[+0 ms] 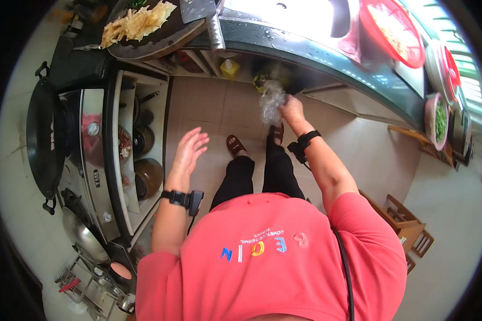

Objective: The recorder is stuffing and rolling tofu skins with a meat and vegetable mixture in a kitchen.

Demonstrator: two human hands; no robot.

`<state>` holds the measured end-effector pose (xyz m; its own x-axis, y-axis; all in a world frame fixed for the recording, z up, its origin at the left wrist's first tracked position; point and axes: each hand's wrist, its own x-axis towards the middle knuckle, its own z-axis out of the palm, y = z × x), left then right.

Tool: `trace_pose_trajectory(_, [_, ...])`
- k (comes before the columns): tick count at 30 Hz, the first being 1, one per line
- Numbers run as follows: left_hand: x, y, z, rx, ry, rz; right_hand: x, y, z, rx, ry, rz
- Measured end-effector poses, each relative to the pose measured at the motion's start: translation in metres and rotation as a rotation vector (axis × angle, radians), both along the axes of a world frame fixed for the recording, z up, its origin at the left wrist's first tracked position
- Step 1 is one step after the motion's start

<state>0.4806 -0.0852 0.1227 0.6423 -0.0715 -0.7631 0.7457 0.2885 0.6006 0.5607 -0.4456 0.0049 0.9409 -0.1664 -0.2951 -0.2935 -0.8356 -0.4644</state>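
Observation:
My right hand (pixel 293 111) grips a crumpled clear plastic bag (pixel 272 101), held out below the counter edge, over the floor. Just beyond the bag, a dark shape under the counter is too shadowed to make out. My left hand (pixel 187 152) is raised over the floor on the left, fingers stretched out, with nothing in it. A round chopping board (pixel 160 50) on the counter bears yellowish thin sheets (pixel 139 24) and a cleaver (pixel 215 31), whose handle sticks out past the counter edge.
At left, a black wok (pixel 44 139) sits on the stove, above open shelves holding pots (pixel 149 178). A red basket (pixel 395 32) of pale shreds stands on the counter at right, near a pink bowl (pixel 438 122) of chopped greens. Wooden stools (pixel 407 224) are at lower right.

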Motion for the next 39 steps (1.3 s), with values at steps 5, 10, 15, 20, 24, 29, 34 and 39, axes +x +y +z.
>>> trace_pose_trajectory(5, [-0.059, 0.033, -0.061, 0.229, 0.215, 0.127, 0.074, -0.035, -0.083, 0.015, -0.05, 0.061])
trace_pose_trajectory(10, [-0.13, 0.045, -0.106, 0.41, 0.474, 0.117, 0.122, -0.015, -0.17, -0.276, 0.102, 0.362])
trace_pose_trajectory(15, [-0.135, 0.025, -0.127, 0.41, 0.498, -0.023, 0.116, -0.043, -0.265, -0.512, 0.221, 0.708])
trace_pose_trajectory(20, [-0.126, 0.027, -0.13, 0.458, 0.442, -0.049, 0.113, -0.055, -0.298, -0.444, 0.209, 0.572])
trace_pose_trajectory(24, [-0.129, 0.036, -0.146, 0.495, 0.395, -0.089, 0.118, -0.074, -0.324, -0.464, 0.19, 0.486])
trace_pose_trajectory(29, [-0.129, 0.045, -0.144, 0.551, 0.385, -0.121, 0.122, -0.089, -0.346, -0.457, 0.147, 0.432])
trace_pose_trajectory(34, [-0.128, 0.047, -0.131, 0.553, 0.358, -0.164, 0.122, -0.095, -0.347, -0.342, 0.004, 0.399])
trace_pose_trajectory(39, [-0.106, 0.034, -0.13, 0.522, 0.27, -0.234, 0.117, -0.138, -0.324, 0.045, -0.31, 0.292])
